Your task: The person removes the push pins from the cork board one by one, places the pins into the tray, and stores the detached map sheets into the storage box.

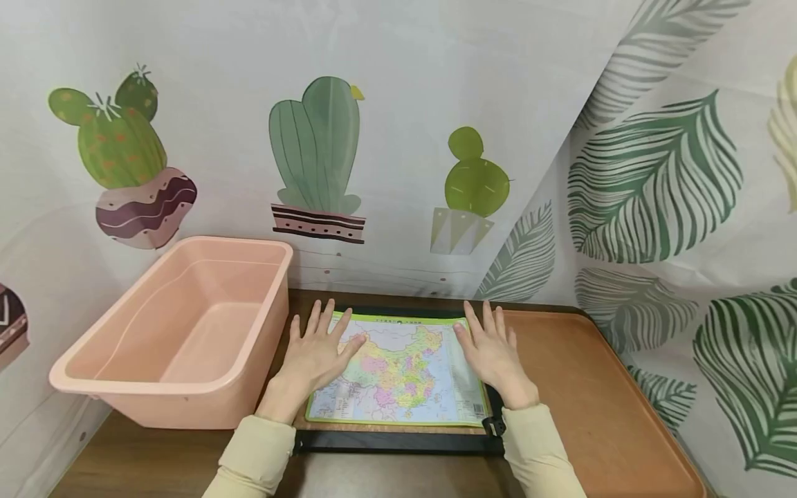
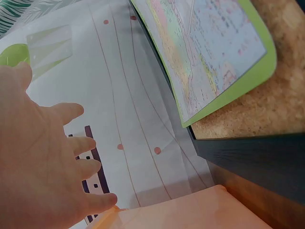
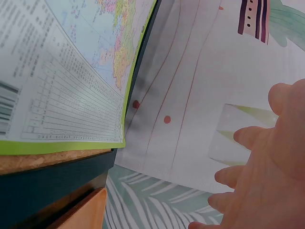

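Observation:
A map sheet [image 1: 398, 373] with a green border lies on a cork board in a black frame [image 1: 398, 441]. Over the sheet's left side, my left hand [image 1: 316, 356] is held with fingers spread, gripping nothing. My right hand [image 1: 495, 351] is likewise spread over the sheet's right edge. In the left wrist view the left hand [image 2: 38, 152] appears apart from the map sheet [image 2: 214, 52], whose corner lies over the cork [image 2: 252, 109]. The right wrist view has the right hand [image 3: 267, 162] apart from the sheet [image 3: 81, 95] too.
A pink plastic tub [image 1: 168, 387] stands on the wooden table [image 1: 149, 456] to the left. To the right lies a brown tray [image 1: 598, 394]. Behind them hangs a white cloth [image 1: 398, 62] printed with cacti and leaves. A small black clip-like part [image 1: 495, 426] sits at the frame's front right corner.

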A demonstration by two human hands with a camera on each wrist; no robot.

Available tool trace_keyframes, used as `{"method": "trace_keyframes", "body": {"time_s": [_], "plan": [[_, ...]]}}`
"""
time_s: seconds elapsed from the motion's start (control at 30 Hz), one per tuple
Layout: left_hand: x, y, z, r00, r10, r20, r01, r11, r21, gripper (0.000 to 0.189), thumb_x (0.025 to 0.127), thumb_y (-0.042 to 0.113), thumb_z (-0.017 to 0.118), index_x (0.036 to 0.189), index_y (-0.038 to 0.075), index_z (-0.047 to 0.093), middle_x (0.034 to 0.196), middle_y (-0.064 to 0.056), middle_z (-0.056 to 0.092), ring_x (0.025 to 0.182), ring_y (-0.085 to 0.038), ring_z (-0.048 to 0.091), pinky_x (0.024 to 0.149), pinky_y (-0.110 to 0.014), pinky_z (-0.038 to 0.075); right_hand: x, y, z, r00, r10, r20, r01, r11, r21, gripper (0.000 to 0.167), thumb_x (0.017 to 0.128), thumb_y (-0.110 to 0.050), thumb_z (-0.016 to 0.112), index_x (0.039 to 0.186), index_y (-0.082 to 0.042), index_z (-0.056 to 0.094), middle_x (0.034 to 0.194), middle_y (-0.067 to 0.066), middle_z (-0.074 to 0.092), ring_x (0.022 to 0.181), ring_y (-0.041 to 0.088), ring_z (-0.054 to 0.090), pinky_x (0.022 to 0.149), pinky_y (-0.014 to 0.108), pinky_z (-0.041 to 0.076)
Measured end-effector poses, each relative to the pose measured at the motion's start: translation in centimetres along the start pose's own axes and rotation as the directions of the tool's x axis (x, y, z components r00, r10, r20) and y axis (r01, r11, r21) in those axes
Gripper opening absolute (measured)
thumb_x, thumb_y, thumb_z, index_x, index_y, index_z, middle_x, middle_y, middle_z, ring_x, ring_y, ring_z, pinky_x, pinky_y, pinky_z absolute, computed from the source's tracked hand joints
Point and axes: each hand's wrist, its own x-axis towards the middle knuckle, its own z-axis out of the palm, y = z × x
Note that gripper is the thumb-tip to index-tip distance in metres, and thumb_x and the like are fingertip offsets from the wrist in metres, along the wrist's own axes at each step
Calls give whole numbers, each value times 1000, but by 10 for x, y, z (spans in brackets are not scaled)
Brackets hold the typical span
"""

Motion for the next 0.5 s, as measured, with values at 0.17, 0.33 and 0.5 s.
{"method": "trace_keyframes", "body": {"time_s": [0.17,0.33,0.5], "plan": [[-3,0,1,1000,2,-7,-2,1000,-3,78,96,71,24,156,22,27,162,-14,10,148,-35,0,111,-64,-3,0,-1,3,1000,-15,5,15,1000,22,69,104,-57,22,159,-17,14,161,20,-5,146,40,-12,108,69,0],[-7,0,3,1000,13,1,-13,1000,-11,76,97,70,25,155,21,30,162,-14,11,148,-35,2,111,-65,1,0,0,5,1000,-24,18,23,999,45,67,104,-55,22,159,-17,14,161,20,-6,146,39,-13,108,69,0],[-13,1,6,1000,18,20,-18,1000,-20,75,97,69,26,155,21,32,162,-15,11,148,-35,4,111,-66,3,2,-1,8,999,-45,22,43,997,70,68,104,-56,21,159,-17,15,161,19,-6,146,38,-13,108,70,0]]}}
